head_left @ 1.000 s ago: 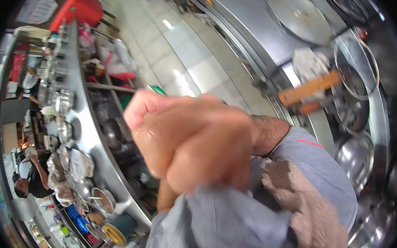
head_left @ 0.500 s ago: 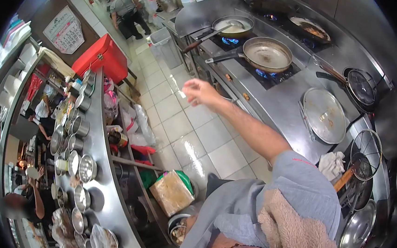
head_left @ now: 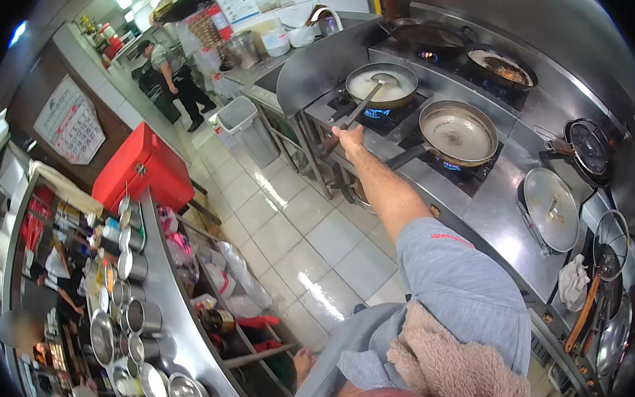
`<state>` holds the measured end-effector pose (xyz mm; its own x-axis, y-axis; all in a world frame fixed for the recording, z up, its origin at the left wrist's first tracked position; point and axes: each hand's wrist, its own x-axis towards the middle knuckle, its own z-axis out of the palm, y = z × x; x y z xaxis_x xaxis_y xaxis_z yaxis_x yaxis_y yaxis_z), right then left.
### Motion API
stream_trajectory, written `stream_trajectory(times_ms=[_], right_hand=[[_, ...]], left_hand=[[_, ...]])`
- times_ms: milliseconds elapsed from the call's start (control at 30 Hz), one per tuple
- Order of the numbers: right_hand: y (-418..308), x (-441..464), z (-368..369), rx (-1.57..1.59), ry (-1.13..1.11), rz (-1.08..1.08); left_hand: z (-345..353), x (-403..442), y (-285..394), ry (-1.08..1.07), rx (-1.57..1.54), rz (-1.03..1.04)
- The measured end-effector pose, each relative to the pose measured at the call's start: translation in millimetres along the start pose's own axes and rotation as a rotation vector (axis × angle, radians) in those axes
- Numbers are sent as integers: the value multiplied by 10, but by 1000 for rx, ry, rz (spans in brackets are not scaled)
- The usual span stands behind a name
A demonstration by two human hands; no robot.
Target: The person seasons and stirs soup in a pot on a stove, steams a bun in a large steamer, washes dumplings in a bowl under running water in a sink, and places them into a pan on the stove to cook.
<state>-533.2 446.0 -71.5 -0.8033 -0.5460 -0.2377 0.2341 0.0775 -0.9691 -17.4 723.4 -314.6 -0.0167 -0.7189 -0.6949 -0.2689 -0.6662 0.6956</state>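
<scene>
A single wide, round-edged view looks out from the person's head, forward and steeply down, its horizon strongly tilted. Closest to the lens, the short grey fabric sleeve and fluffy beige-brown towel fill 4 to 5 o'clock, and the bare right hand reaches away towards 12 to 1 o'clock. Glossy pale floor tiles cross the middle. The long stainless-steel stove spans 1 to 3 o'clock, the narrow steel counter lies at 7 to 8, and the distant aisle recedes towards 10 to 11.
</scene>
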Motion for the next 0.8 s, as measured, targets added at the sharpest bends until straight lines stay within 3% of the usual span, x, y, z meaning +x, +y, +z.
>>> stream_trajectory(times_ms=[100,167,267,300,367,433,600,667,800], right_hand=[[195,427,247,294,16,-51],[239,580,375,420,35,20],[395,922,480,545,-147,124],[308,800,520,477,48,117],[231,708,484,255,239,117],[134,492,302,124,246,54],[-4,-121,-455,57,115,-100],[-341,-601,-889,83,-24,-98],[-864,-1330,-1770,457,-191,-186]], left_hand=[[-241,495,318,71,-60,63],[-406,1096,14,52,-38,17],[-519,1513,-167,-237,-118,-59],[-487,1628,-212,-254,-100,-62],[-395,1767,-291,-319,49,9],[-376,1839,-274,-378,520,356],[-186,2183,-63,-556,954,515],[-25,2332,163,-570,891,478],[434,2493,759,-489,476,150]])
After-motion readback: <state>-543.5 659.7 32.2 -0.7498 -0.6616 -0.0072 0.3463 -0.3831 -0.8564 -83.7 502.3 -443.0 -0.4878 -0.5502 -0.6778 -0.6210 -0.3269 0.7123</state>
